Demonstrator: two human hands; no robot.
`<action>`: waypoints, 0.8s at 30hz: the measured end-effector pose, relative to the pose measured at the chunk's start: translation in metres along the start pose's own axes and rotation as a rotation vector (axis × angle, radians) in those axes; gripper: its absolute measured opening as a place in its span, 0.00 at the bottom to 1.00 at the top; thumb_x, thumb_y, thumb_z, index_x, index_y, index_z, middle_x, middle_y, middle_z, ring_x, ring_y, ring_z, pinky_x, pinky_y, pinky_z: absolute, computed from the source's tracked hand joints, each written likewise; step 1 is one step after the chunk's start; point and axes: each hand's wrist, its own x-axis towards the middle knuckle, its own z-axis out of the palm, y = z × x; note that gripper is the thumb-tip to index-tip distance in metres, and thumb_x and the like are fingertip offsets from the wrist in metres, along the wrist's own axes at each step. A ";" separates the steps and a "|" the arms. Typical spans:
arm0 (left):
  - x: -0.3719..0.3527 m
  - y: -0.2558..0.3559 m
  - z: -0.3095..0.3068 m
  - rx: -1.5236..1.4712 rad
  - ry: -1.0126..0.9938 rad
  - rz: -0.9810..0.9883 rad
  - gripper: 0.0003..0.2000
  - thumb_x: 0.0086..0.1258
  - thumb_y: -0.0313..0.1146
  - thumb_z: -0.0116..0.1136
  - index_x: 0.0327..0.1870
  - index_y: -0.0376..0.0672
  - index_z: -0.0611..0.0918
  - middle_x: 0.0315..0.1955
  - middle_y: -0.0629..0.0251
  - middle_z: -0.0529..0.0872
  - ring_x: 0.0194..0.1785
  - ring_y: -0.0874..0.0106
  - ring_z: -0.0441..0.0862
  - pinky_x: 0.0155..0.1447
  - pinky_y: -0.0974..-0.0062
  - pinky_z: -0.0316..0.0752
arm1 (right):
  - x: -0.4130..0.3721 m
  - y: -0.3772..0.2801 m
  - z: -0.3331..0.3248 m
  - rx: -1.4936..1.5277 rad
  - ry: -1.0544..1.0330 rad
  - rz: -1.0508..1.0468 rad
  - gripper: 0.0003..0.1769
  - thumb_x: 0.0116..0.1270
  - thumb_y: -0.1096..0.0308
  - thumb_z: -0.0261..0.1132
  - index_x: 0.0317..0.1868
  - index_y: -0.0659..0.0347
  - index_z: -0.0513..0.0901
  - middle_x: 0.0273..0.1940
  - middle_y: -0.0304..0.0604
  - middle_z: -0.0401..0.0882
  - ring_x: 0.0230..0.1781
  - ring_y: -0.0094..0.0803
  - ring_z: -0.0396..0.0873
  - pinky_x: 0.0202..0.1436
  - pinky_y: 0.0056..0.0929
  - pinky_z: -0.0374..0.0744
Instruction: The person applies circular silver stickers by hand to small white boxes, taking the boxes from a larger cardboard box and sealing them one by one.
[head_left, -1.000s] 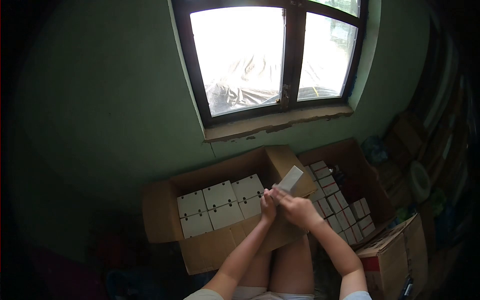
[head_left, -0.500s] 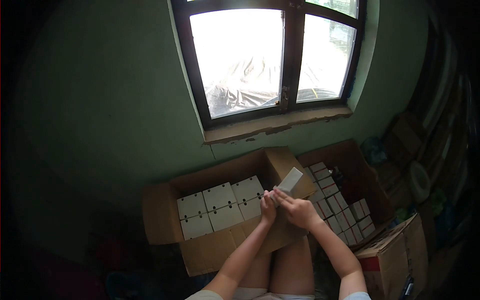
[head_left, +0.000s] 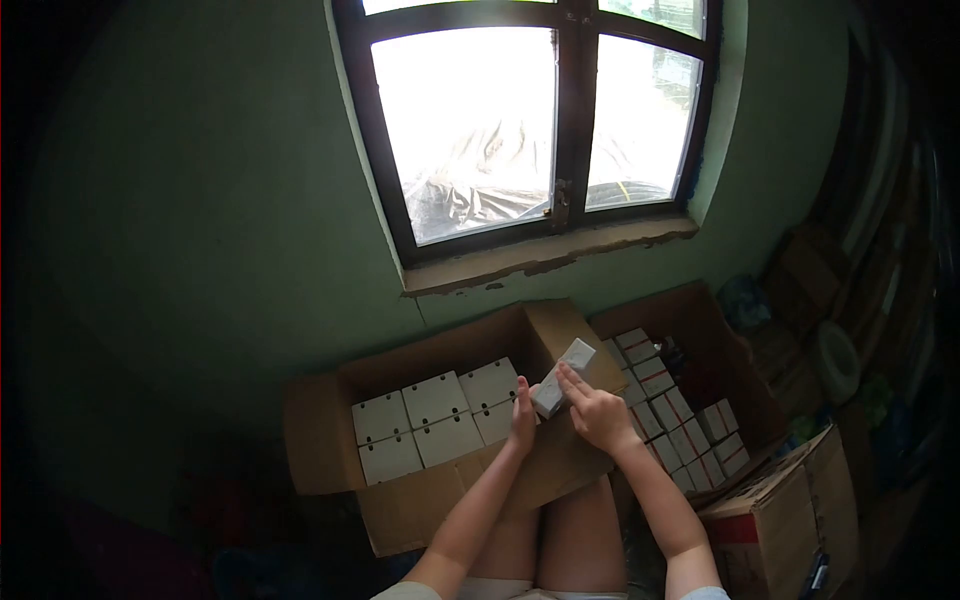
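Note:
A small white box (head_left: pixel 577 355), long and narrow, is tilted over the right flap of the open cardboard carton (head_left: pixel 420 508). My right hand (head_left: pixel 602 418) grips it, with fingers lying along its side. Beside the box's lower end is my left hand (head_left: pixel 522 422), fingers upright and apart from the thumb, palm facing the box. Within the carton, white boxes (head_left: pixel 436 400) with dark round spots stand in two rows, just left of my left hand.
To the right, a second carton (head_left: pixel 745 385) holds several white boxes with red lines (head_left: pixel 690 438). A closed cardboard box (head_left: pixel 805 505) stands at the lower right, a dark pen-like object (head_left: pixel 817 575) against it. The window (head_left: pixel 480 130) and green wall (head_left: pixel 230 200) rise behind.
The small white box has turned and sunk a little in my right hand. My left hand's fingers have straightened and moved slightly left, away from the box. The view has shifted slightly.

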 end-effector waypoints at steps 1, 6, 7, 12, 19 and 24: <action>0.003 0.006 -0.006 0.001 -0.005 0.003 0.32 0.83 0.61 0.33 0.51 0.42 0.85 0.40 0.72 0.85 0.44 0.78 0.78 0.54 0.78 0.70 | -0.001 0.001 0.001 -0.001 0.008 -0.010 0.36 0.65 0.69 0.60 0.76 0.49 0.69 0.76 0.26 0.65 0.38 0.39 0.88 0.42 0.37 0.87; 0.024 0.056 -0.021 0.344 -0.338 -0.144 0.26 0.82 0.55 0.44 0.61 0.41 0.82 0.49 0.70 0.85 0.52 0.76 0.78 0.59 0.79 0.70 | -0.003 -0.006 0.001 -0.015 0.006 -0.017 0.36 0.65 0.70 0.60 0.76 0.48 0.69 0.76 0.25 0.66 0.35 0.38 0.88 0.38 0.36 0.87; 0.029 0.067 -0.021 0.445 -0.479 -0.069 0.24 0.81 0.52 0.48 0.61 0.40 0.81 0.49 0.69 0.85 0.52 0.75 0.79 0.58 0.78 0.71 | -0.004 -0.009 0.001 -0.015 -0.014 -0.033 0.38 0.63 0.71 0.60 0.76 0.48 0.68 0.76 0.28 0.66 0.36 0.39 0.88 0.39 0.38 0.87; 0.039 0.093 0.019 0.588 -0.324 -0.181 0.22 0.81 0.50 0.48 0.57 0.40 0.83 0.44 0.69 0.86 0.46 0.77 0.79 0.50 0.76 0.73 | -0.005 -0.010 0.014 -0.055 0.008 -0.012 0.38 0.63 0.70 0.59 0.77 0.49 0.67 0.77 0.29 0.65 0.33 0.39 0.88 0.37 0.36 0.87; 0.038 0.069 0.051 0.765 0.134 0.126 0.32 0.82 0.60 0.38 0.31 0.42 0.84 0.24 0.71 0.82 0.32 0.78 0.78 0.39 0.73 0.72 | 0.026 -0.003 -0.011 0.178 0.163 0.260 0.39 0.64 0.68 0.58 0.78 0.52 0.64 0.76 0.36 0.67 0.50 0.48 0.86 0.51 0.43 0.86; 0.075 0.086 0.055 0.413 0.279 0.314 0.34 0.79 0.58 0.48 0.18 0.37 0.76 0.12 0.69 0.71 0.21 0.77 0.68 0.29 0.69 0.64 | 0.065 -0.023 -0.037 0.159 0.224 0.275 0.40 0.62 0.70 0.59 0.78 0.52 0.65 0.74 0.38 0.69 0.47 0.46 0.87 0.50 0.42 0.86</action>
